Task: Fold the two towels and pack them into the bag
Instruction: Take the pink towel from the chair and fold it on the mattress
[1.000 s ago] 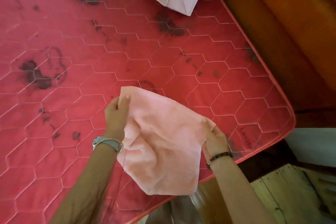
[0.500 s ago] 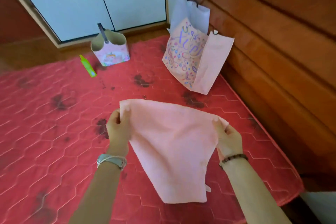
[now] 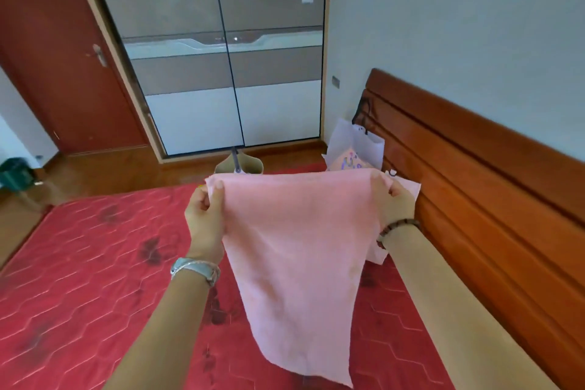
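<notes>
A pink towel hangs in the air in front of me, stretched flat by its top edge. My left hand pinches its upper left corner and my right hand pinches its upper right corner. The towel's lower end droops to a point above the red mattress. Behind the towel, a white patterned bag leans against the wooden headboard; its lower part is hidden by the towel. I see only one towel.
A small beige paper bag with a dark handle stands on the mattress behind the towel's top edge. A wardrobe with sliding doors and a red door are beyond the bed. A green object sits on the floor at left.
Both hands have lifted the towel from low over the mattress to chest height and pulled its top edge taut. My view has tilted up toward the wardrobe.
</notes>
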`<action>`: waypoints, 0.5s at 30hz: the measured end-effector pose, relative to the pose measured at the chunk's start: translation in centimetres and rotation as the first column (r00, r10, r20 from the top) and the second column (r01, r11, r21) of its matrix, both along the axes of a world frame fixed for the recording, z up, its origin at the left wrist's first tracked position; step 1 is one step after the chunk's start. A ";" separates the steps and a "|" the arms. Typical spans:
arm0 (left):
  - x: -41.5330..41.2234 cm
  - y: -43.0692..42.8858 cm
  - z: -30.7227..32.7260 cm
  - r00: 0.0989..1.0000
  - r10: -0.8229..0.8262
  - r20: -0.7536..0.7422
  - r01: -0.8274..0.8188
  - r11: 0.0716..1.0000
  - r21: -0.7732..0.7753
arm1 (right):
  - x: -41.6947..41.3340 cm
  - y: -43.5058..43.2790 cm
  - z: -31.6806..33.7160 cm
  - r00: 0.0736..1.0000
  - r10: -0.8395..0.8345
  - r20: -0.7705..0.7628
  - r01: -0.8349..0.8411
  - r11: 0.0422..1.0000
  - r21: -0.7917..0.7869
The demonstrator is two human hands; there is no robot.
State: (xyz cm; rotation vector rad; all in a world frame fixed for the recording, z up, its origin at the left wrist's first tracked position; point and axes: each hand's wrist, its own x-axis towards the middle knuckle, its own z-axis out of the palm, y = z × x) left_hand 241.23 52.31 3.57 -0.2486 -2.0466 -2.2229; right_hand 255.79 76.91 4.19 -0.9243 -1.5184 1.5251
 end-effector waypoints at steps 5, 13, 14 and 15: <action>-2.3 0.1 6.6 0.995 0.031 -0.093 -0.024 0.997 0.079 | -2.9 0.3 6.2 0.996 0.017 -0.085 -0.014 0.999 0.034; -3.0 -1.7 9.9 0.985 0.062 -0.162 -0.034 0.984 0.172 | -3.1 -0.7 9.0 0.989 0.059 -0.134 -0.043 0.992 0.118; -2.6 -2.0 9.3 0.987 0.058 -0.148 -0.030 0.983 0.181 | -2.9 -0.9 8.4 0.991 0.057 -0.123 -0.045 0.994 0.100; -2.2 -2.3 8.5 0.990 0.051 -0.128 -0.027 0.983 0.183 | -2.6 -1.2 7.6 0.992 0.060 -0.112 -0.051 0.995 0.085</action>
